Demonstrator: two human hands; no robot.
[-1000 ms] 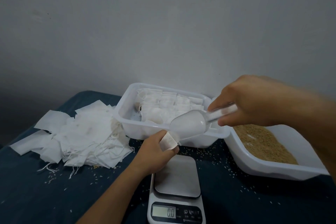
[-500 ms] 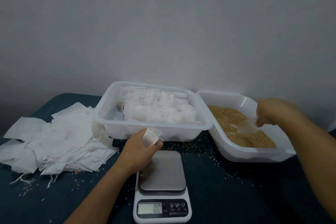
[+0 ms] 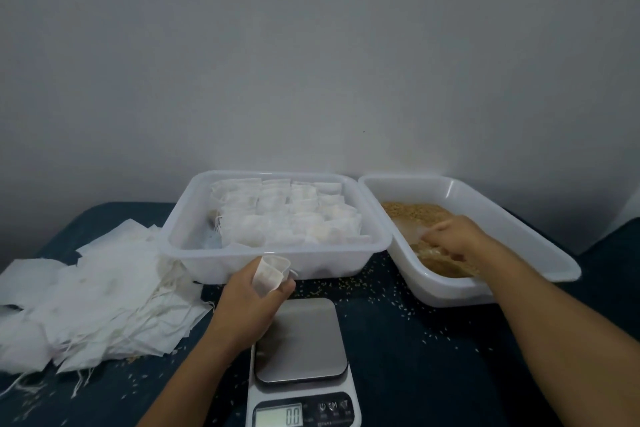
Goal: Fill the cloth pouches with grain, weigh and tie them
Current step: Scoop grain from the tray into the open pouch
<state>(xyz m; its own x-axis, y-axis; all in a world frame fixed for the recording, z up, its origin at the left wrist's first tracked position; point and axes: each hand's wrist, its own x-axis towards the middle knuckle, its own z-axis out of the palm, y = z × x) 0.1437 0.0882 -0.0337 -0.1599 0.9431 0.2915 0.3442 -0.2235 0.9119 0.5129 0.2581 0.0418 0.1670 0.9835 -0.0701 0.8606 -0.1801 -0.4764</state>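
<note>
Head view: a small cloth pouch (image 3: 268, 273) is pinched mouth-up by the left hand (image 3: 250, 302), held just above the far edge of the scale (image 3: 300, 365). The right hand (image 3: 453, 240) is down in the grain tub (image 3: 540, 246), blurred, wrapped round a clear scoop (image 3: 414, 230) in the grain (image 3: 414, 213). "0.0" can be read on the scale's display (image 3: 278, 416); the button labels are too small. Filled pouches (image 3: 287, 215) are packed in the middle tub (image 3: 277, 262), and empty pouches (image 3: 93, 298) are heaped to the left.
</note>
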